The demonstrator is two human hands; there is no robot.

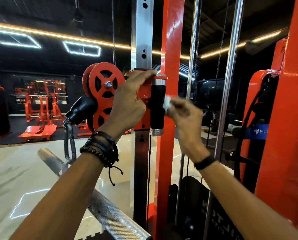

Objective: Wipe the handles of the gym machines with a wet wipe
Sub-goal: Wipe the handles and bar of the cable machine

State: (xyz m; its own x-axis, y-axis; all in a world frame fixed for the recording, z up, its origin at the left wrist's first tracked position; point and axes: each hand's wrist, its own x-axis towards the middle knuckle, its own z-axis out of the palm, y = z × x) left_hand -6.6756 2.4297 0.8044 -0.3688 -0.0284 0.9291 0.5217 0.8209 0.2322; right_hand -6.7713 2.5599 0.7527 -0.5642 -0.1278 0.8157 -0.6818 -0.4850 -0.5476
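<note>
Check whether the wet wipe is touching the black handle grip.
Touching. In the head view the white wet wipe, pinched in the right hand, meets the right edge of the black handle grip with no gap, though motion blur softens the edge.

Dark gym, black ceiling [41, 13] with a warm light strip [58, 34] and white rectangular light frames [82, 48]. Glossy pale floor [15, 170] reflecting lights, black mat [15, 125] farther back. Orange machines [42, 104] at far left before a black wall [6, 80]. Chrome bar [110, 215] lying low in the foreground.
</note>
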